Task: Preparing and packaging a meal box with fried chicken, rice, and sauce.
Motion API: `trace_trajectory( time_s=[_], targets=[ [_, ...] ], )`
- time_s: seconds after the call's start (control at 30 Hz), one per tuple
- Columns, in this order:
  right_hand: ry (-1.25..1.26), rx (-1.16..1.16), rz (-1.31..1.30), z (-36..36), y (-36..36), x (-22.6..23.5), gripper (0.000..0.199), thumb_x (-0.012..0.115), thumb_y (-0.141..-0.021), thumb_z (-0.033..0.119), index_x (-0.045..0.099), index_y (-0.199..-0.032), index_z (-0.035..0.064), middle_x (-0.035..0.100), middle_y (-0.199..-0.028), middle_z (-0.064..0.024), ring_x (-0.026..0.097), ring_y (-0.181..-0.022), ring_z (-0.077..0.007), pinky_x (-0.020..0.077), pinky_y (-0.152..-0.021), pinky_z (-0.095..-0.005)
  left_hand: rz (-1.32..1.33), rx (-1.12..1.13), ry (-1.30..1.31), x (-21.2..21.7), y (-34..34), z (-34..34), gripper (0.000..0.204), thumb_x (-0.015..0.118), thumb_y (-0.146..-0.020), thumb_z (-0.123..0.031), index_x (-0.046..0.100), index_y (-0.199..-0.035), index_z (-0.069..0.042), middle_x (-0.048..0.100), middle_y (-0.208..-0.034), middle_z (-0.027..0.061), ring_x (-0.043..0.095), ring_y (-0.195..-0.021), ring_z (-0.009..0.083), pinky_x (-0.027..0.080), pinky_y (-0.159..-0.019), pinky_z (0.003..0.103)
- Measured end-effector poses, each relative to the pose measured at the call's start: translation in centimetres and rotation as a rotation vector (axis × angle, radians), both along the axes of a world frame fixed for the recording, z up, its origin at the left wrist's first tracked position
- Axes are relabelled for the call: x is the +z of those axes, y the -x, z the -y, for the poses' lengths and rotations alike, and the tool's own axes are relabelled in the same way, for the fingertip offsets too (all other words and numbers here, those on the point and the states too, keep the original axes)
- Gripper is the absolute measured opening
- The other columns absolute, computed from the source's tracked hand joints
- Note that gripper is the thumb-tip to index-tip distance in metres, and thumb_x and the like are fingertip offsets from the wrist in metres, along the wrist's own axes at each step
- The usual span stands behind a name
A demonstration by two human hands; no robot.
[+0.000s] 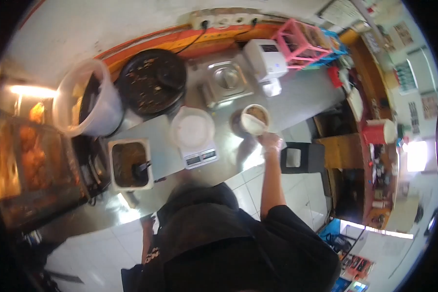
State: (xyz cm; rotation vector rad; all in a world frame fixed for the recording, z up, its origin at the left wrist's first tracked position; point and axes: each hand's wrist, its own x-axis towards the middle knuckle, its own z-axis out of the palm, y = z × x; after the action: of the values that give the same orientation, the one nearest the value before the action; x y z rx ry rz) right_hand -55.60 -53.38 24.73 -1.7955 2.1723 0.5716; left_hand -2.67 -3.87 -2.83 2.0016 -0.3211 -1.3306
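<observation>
View from the head over a steel counter [301,95], with the dark-clothed wearer at the lower edge. The right hand [271,142], in what looks like a thin clear glove, reaches forward to the near edge of a white tub [244,115], which stands right of centre on the counter and holds brown contents; a white piece [253,124], perhaps a scoop, lies across its near part. The fingers are gathered close at the rim — whether they clamp the tub or the white piece cannot be told. The left forearm [148,241] shows beside the body at the counter's edge; its hand cannot be made out, nor can its grip. Left of the tub stands a white kitchen scale [201,158] bearing a round white plate [193,129], with a pale board [164,153] beside it and, farther left, a metal pan [111,160] of brown food. Behind — a lidded metal container [227,80] and a black round tray [130,82] scattered with crumbs.
</observation>
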Motion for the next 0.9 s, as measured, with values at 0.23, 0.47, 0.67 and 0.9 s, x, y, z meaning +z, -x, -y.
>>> trace_trajectory(
  time_s=[0.23, 0.47, 0.67, 0.9],
  targets=[
    [0.817, -0.103, 0.662, -2.3, -13.8, 9.7, 0.04, 0.069, -0.089, 0.031, 0.062, -0.112, -0.0008, 0.068, -0.094, -0.0182, 0.066, -0.09, -0.034, 0.0516, -0.082, -0.045, -0.143, 0.295, -0.088, 6.2, 5.0, 5.4, 0.03, 0.056, -0.095, -0.02, 0.064, -0.116, -0.001, 0.072, -0.102, 0.0143, 0.07, -0.075, 0.0213, 0.052, -0.061, 0.032],
    [-0.057, 0.444, 0.815, -7.7, -33.5, 13.6, 0.044, 0.065, -0.089, 0.046, 0.069, -0.094, 0.0025, 0.07, -0.087, -0.0198, 0.069, -0.087, -0.0368, 0.0521, -0.078, -0.0456, -0.122, 0.454, -0.15, 10.1, 4.8, 1.7, 0.031, 0.054, -0.096, -0.019, 0.064, -0.118, 0.0, 0.072, -0.102, 0.0148, 0.071, -0.077, 0.0197, 0.053, -0.06, 0.029],
    [-0.162, 0.55, 0.766, -10.2, -38.4, 13.6, 0.038, 0.065, -0.089, 0.039, 0.068, -0.091, 0.0014, 0.069, -0.091, -0.0219, 0.066, -0.09, -0.0403, 0.0508, -0.081, -0.048, -0.083, 0.492, -0.167, 10.3, 4.2, -0.7, 0.029, 0.052, -0.096, -0.016, 0.064, -0.118, 0.0, 0.072, -0.103, 0.0137, 0.071, -0.079, 0.0194, 0.054, -0.062, 0.03],
    [-0.027, 0.711, 0.977, -12.1, -42.3, 10.4, 0.029, 0.064, -0.091, 0.031, 0.067, -0.099, 0.0031, 0.069, -0.086, -0.0215, 0.066, -0.083, -0.0394, 0.0507, -0.075, -0.0468, 0.097, 0.197, -0.104, 5.7, 4.7, -5.7, 0.027, 0.056, -0.098, -0.018, 0.066, -0.115, -0.001, 0.072, -0.101, 0.0127, 0.07, -0.078, 0.0192, 0.054, -0.064, 0.032]
  ],
)
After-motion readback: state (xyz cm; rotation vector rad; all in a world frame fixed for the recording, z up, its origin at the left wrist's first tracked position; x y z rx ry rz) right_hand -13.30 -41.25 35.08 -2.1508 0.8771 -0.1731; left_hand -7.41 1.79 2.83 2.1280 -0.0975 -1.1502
